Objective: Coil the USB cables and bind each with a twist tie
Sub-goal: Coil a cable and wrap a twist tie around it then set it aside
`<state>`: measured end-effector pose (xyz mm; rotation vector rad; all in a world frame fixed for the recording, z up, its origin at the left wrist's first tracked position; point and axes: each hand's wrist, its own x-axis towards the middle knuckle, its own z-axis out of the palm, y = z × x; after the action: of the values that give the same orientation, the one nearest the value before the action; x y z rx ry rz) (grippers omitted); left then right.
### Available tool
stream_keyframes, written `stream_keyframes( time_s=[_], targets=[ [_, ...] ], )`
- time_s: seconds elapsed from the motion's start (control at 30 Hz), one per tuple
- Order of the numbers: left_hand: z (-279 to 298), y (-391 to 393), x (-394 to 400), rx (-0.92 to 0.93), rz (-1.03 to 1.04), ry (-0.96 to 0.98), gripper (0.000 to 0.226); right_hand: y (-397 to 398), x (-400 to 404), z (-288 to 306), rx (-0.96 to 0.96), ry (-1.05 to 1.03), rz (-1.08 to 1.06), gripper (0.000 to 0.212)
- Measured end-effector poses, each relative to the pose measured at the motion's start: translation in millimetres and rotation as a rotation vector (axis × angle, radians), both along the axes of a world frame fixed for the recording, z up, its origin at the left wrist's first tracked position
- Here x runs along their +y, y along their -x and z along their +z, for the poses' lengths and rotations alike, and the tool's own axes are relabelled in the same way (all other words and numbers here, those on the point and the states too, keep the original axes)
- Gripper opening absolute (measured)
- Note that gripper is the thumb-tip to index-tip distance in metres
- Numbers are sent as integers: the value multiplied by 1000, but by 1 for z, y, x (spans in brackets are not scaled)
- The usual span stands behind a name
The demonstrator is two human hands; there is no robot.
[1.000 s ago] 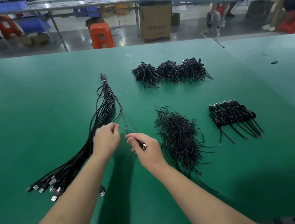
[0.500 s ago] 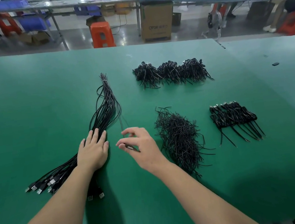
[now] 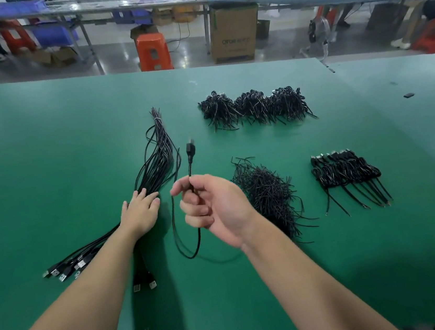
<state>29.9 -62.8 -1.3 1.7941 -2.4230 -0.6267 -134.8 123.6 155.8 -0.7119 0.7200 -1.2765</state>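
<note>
Green matte table, factory floor beyond. My left hand lies flat, fingers straight, pressing the bundle of straight black USB cables. My right hand, raised and palm toward me, pinches one thin glossy cable; its plug stands upright, a slack loop hanging below. Wiry twist-tie heap just right; coiled cables farther right.

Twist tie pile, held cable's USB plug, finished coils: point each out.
twist tie pile (image 3: 265, 194), head view, middle of the heap
USB plug (image 3: 190, 148), head view, black plug body above the right hand (image 3: 216, 206)
finished coils (image 3: 344, 169), head view, middle of the row
</note>
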Motion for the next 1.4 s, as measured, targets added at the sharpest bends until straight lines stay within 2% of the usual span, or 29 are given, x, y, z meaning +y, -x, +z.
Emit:
stream_keyframes(
  time_s=[0.07,0.1,0.13,0.2,0.27,0.33,0.47,0.63,0.77,0.9,0.97,1.07,1.13,1.2,1.27,1.33,1.4],
  targets=[
    [17,9,6,154,29,29,45,6,1,1,52,24,5,29],
    [30,15,11,306,56,19,43,9,0,0,146,22,-18,29],
    [46,24,19,506,85,-57,41,13,0,-1,277,7,-49,31],
    [78,40,37,902,40,-365,39,20,-1,-7,517,-43,-89,34],
    [105,52,51,1081,-99,-605,46,24,-2,-13,626,-93,-104,37],
    [122,62,63,1071,-196,-679,51,25,-1,-18,658,-117,-120,38],
    [134,74,79,914,-231,-576,39,27,-2,-24,825,-86,-157,42],
    [134,69,84,961,-273,-697,44,29,-2,-29,908,-14,-191,42],
    [131,67,84,900,-296,-701,44,32,-1,-32,945,19,-158,42],
    [128,62,84,868,-328,-808,45,32,0,-33,1038,49,-137,42],
    [127,60,85,877,-324,-767,47,31,0,-34,983,32,-125,44],
    [129,63,87,992,-310,-699,49,28,1,-39,615,-66,-41,43],
    [135,68,88,1202,-265,-705,50,26,4,-45,280,-117,63,43],
    [148,72,87,1487,-183,-778,52,25,7,-52,-29,-144,157,43],
    [157,70,83,1713,-118,-853,49,24,8,-59,-214,-142,216,41],
    [165,61,86,1735,-160,-937,42,25,7,-65,-298,-124,242,39],
    [169,51,89,1612,-289,-1069,35,30,4,-70,-331,-127,228,37]
  ],
)
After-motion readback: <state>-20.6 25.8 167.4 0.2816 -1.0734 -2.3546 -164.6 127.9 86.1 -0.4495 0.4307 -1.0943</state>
